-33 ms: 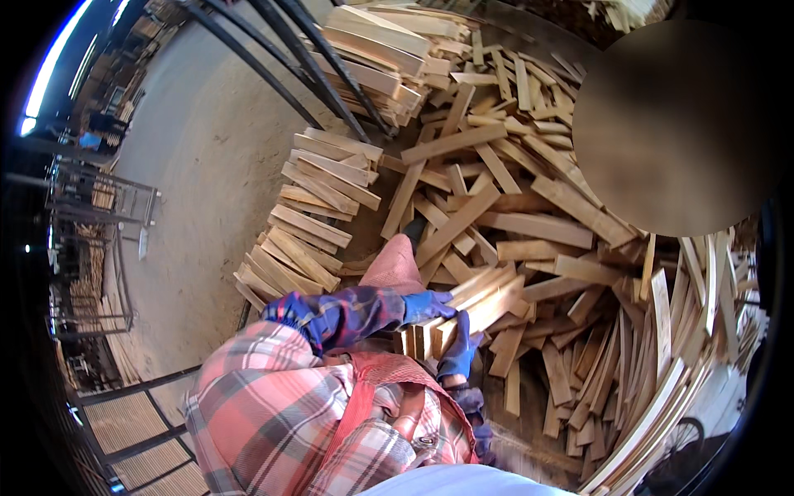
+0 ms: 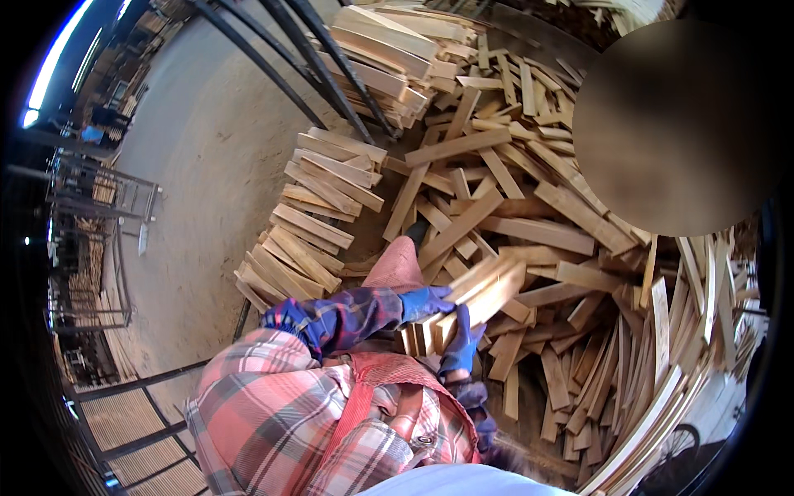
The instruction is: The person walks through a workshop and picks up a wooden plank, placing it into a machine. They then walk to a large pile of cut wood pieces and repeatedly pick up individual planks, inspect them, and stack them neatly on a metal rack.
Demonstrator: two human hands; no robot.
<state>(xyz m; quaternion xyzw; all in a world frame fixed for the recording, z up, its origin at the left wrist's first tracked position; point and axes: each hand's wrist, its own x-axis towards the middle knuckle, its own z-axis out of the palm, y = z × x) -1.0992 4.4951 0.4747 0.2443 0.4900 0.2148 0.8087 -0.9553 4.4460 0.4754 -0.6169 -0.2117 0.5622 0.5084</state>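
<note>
A small bundle of pale wooden slats (image 2: 488,289) is held in front of my body, its near ends stacked side by side. My left hand (image 2: 425,303), in a blue glove, grips the bundle's left side, with a dark plaid sleeve behind it. On the right side my right hand (image 2: 463,344), gloved in blue too, presses against the slats, fingers closed round them. Some fingertips of both hands are hidden by the wood. Just beyond the bundle lies a big loose heap of wooden slats (image 2: 538,236), pointing in many directions.
To the left, slats lie in a rough row (image 2: 310,231) on the dusty floor (image 2: 207,157). Farther off, a neater stack of slats (image 2: 385,54) stands behind dark metal bars (image 2: 318,66). At the lower left is a dark frame (image 2: 141,382). A round blur covers the upper right.
The view has shifted very slightly. Both hands keep their hold on the slats, and the far end of the bundle looks a little more blurred.
</note>
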